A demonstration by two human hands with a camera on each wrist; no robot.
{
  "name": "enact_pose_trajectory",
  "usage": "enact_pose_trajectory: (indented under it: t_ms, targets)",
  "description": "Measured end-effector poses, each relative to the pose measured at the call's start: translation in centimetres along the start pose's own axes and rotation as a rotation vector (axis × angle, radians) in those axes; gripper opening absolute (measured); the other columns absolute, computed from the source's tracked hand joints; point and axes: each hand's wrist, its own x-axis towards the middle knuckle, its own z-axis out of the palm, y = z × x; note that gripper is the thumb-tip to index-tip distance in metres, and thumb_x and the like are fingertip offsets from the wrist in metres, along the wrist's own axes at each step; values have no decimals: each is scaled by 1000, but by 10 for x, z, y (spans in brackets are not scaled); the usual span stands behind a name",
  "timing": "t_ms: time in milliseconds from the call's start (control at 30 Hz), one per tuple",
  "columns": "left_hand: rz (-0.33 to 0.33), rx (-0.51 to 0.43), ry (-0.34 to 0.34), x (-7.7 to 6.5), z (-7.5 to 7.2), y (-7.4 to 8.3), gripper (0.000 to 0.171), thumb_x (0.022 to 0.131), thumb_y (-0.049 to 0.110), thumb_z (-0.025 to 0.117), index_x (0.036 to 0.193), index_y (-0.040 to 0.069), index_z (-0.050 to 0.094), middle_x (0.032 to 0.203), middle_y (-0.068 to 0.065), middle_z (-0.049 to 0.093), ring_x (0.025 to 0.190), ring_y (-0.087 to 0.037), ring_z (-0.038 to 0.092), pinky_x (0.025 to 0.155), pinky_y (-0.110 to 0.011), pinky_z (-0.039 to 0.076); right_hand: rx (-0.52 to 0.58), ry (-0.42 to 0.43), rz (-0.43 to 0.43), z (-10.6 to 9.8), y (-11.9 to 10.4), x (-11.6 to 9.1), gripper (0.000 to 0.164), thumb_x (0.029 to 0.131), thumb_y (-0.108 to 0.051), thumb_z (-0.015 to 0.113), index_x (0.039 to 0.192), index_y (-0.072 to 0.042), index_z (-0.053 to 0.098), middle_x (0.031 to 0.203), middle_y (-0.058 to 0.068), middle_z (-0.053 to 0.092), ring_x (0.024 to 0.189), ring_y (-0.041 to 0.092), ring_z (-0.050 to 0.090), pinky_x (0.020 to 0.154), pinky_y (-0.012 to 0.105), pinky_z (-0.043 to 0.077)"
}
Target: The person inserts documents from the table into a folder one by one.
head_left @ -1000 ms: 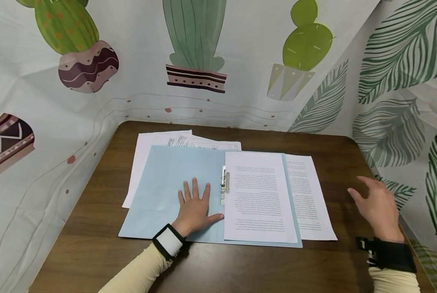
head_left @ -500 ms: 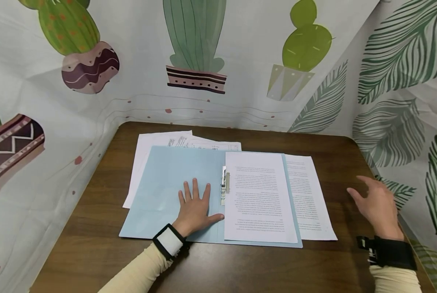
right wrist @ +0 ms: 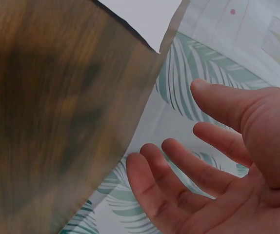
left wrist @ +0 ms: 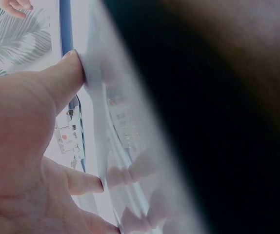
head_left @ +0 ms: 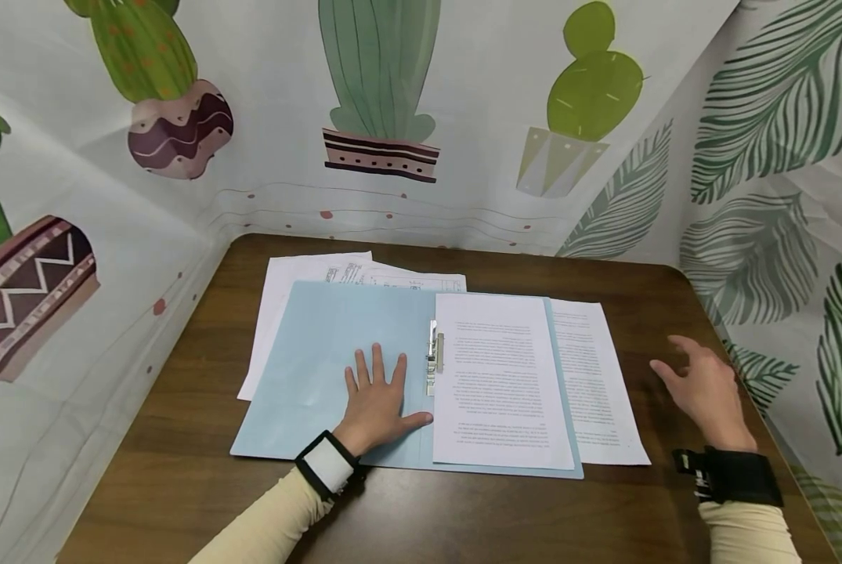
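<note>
A light blue folder (head_left: pixel 336 321) lies opened out flat on the table. Its metal clip (head_left: pixel 435 356) sits along the spine, beside a printed sheet (head_left: pixel 501 384) on the right cover. My left hand (head_left: pixel 374 407) rests on the left cover with fingers spread, the thumb tip close to the sheet's edge. In the left wrist view that hand (left wrist: pixel 23 131) touches the glossy cover. Over the table's right side hovers my right hand (head_left: pixel 706 392), holding nothing. Its fingers are loosely bent in the right wrist view, where the hand (right wrist: pixel 218 165) is apart from the paper.
More printed paper (head_left: pixel 597 376) sticks out from under the folder's right side. Several sheets (head_left: pixel 280 290) show behind its upper left. The brown wooden table (head_left: pixel 463 517) backs onto a hanging cloth (head_left: pixel 272 102) printed with cacti and leaves.
My right hand has shifted slightly left, toward the papers. The left hand keeps its place on the folder. The head view has turned a little.
</note>
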Motion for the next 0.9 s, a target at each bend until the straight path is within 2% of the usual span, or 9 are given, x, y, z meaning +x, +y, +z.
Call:
enact_pose_trajectory:
  t_ms: [600,900]
  targets:
    - [-4,27,-3,1,1,1,109,78,66,79,156,0,39,162,-40,13,147,-65,3,111,-79,10,45,-108,3,22,-17,8,61,99,-17,69,146,10,43,129,42,54,100,53,64,68,58,53]
    - [1,37,0,1,2,-1,110,78,67,78,157,1,39,162,-40,14,146,-65,4,111,-79,11,54,-168,28,26,-24,10,62,99,-18,69,147,10,42,129,42,54,103,52,63,73,60,52]
